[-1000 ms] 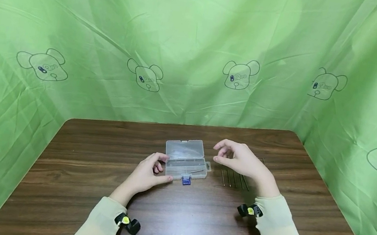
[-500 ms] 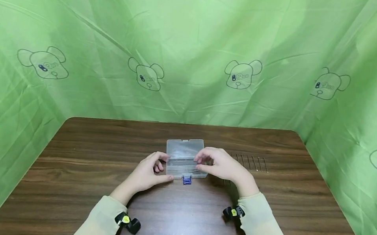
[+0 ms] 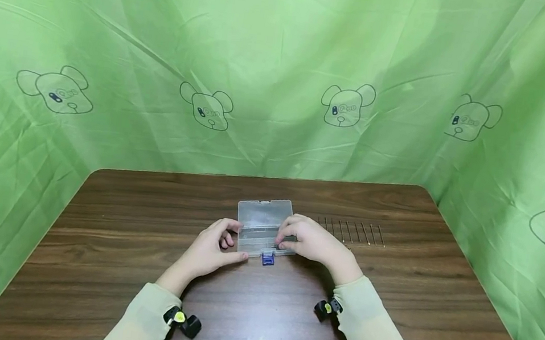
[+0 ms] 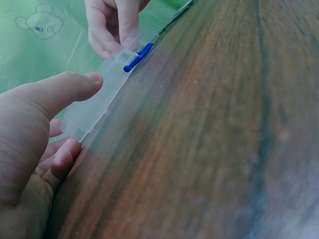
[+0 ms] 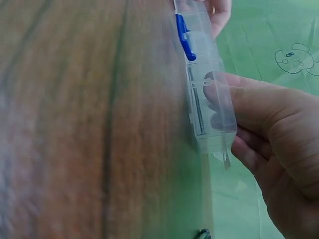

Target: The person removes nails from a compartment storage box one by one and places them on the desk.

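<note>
A clear plastic box (image 3: 252, 246) lies with its lid (image 3: 265, 213) folded back and a blue latch (image 3: 267, 259) hanging at the front. My left hand (image 3: 209, 247) holds its left end, thumb on the front wall and fingers round the end in the left wrist view. My right hand (image 3: 313, 241) reaches into the right part of the box with its fingertips (image 5: 212, 89) behind the clear front wall. Along that wall lies a thin grey metal rod (image 5: 198, 109), nail-like. Whether the right fingers pinch another rod cannot be made out.
A row of several thin metal rods (image 3: 358, 233) lies on the brown wooden table (image 3: 141, 222), right of the box. My right hand and forearm cover the spot in front of them. Green cloth (image 3: 268, 49) printed with bear heads hangs behind the table and at its sides.
My right hand has moved left from above the rods and down into the box, uncovering the back row of rods. The left hand has kept its hold on the box.
</note>
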Action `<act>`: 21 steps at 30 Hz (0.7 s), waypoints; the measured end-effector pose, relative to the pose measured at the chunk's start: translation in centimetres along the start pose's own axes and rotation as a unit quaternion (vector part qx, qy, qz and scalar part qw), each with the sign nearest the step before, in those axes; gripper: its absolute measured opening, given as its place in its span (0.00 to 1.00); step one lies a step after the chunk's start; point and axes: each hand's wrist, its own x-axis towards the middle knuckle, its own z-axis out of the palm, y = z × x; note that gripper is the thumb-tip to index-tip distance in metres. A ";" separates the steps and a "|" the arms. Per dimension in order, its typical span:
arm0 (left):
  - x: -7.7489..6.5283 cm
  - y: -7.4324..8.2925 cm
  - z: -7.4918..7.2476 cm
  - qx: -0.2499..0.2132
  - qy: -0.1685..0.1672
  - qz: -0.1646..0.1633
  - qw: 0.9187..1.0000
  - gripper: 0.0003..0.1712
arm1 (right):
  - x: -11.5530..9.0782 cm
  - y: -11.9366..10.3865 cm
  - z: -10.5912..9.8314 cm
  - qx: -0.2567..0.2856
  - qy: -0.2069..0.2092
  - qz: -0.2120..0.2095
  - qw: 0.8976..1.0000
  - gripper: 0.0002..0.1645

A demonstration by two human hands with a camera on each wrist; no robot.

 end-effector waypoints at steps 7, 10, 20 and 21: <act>0.0 0.0 0.0 0.000 0.001 0.003 1.000 0.42 | 0.1 -0.3 0.1 -0.045 0.005 -0.015 0.999 0.04; 0.0 0.2 -0.1 -0.001 0.000 0.001 1.000 0.42 | 0.2 -0.4 0.1 -0.066 0.006 -0.032 0.997 0.04; 0.1 -0.1 0.0 0.004 0.000 0.005 1.000 0.41 | 0.0 -0.2 0.1 -0.084 0.012 -0.065 0.994 0.03; 0.1 -0.1 0.0 0.004 0.001 0.006 1.000 0.41 | 0.1 -0.2 0.1 -0.081 0.012 -0.064 0.995 0.03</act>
